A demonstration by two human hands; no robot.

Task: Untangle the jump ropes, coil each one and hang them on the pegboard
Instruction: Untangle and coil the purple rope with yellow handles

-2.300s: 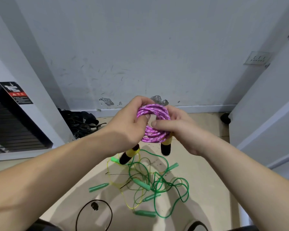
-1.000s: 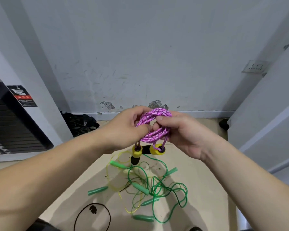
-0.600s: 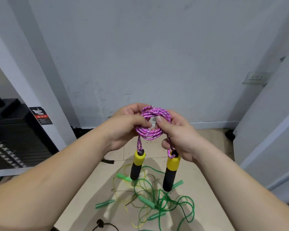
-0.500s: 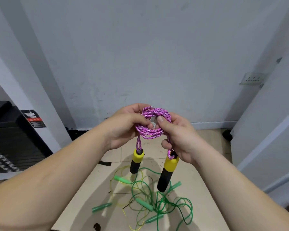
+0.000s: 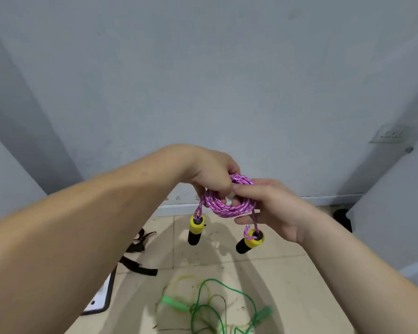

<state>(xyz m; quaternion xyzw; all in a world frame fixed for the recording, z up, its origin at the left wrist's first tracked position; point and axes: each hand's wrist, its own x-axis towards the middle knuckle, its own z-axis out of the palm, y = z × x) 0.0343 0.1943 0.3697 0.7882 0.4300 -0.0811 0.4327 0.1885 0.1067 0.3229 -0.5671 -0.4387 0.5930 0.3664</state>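
**Pink rope coiled, gripped in both hands**

At centre frame, a pink rope (image 5: 229, 204) wound into a tight coil, up in the air and well above the floor (image 5: 287, 273). Gripped from the upper left by the left hand (image 5: 210, 172), fingers curled over the top of the coil. Pinched from the right by the right hand (image 5: 270, 208), thumb laid across the top strands, fingers curled behind and under.

Below the coil, two yellow-and-black handles on short tails of rope. One handle (image 5: 195, 230) hanging upright beneath the left hand. The other handle (image 5: 250, 241) tilted, just under the right hand's fingers.

At lower centre, down on the floor, a loose tangle of green ropes (image 5: 203, 307) with green handles, mixed with a thin yellow rope (image 5: 186, 283).

Left of the tangle, black straps (image 5: 138, 263) lying flat. Beside them, partly hidden by the left forearm, a white plate (image 5: 101, 300) with a dark edge.

Across the upper frame, a plain grey wall (image 5: 203, 68), with a socket (image 5: 389, 134) at far right.
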